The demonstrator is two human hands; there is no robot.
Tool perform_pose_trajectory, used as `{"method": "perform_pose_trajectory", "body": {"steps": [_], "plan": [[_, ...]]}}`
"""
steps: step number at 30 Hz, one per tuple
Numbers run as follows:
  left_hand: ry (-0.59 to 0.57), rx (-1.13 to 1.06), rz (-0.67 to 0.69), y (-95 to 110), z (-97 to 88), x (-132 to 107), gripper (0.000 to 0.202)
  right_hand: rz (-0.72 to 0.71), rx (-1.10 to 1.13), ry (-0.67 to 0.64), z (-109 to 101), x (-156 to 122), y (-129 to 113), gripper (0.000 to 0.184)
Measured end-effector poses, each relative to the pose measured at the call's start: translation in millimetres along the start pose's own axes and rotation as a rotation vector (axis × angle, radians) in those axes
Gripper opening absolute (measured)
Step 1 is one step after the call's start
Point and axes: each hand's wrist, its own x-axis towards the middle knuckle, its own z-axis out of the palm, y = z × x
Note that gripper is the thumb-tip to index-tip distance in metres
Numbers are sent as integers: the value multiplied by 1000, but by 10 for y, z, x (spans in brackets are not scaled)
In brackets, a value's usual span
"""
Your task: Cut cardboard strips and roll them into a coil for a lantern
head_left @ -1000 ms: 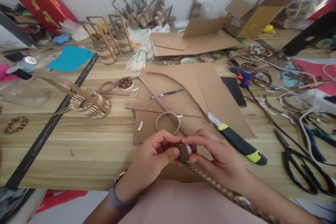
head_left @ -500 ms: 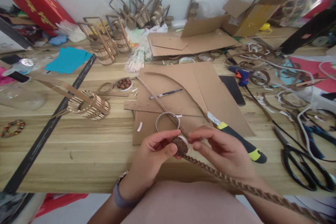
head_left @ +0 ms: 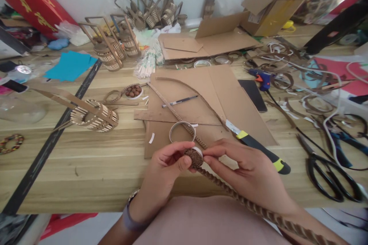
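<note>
A tight roll of corrugated cardboard strip (head_left: 193, 158) is held between the thumb and fingers of my left hand (head_left: 168, 162). From its underside the strip's long loose part (head_left: 230, 189) trails down to the right, passing over my right forearm. A narrow white strip (head_left: 198, 151) lies along the roll's upper right edge. There, the thumb and forefinger of my right hand (head_left: 244, 164) are pinched together on it. Just beyond the hands lies a roll of tape (head_left: 182, 132). Another corrugated strip (head_left: 175, 114) runs past it on the cardboard sheet (head_left: 235, 103).
To the right are a yellow-and-black cutter knife (head_left: 258, 147), scissors (head_left: 324, 172), a phone (head_left: 253, 95) and a blue glue gun (head_left: 262, 78) with its cable. A small slatted basket (head_left: 94, 116) sits at left; a pen (head_left: 180, 101) rests on the cardboard. Boxes and more baskets stand behind.
My right thumb and forefinger have come in to the roll's edge and closed on the white strip. The roll in my left hand has shifted slightly left.
</note>
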Motion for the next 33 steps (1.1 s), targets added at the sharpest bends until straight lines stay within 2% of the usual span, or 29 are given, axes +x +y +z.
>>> {"method": "perform_pose_trajectory", "body": {"steps": [12,28,33], "plan": [[-20,-63,-18,16,30,-39,23,-10,-31,20,41,-57,-45,14],[35,-141,-76,37,95,-37,29,-73,-171,60,104,-95,-22,15],[42,-177,-107,42,108,-29,30,-53,-183,53,99,-72,-11,16]]}}
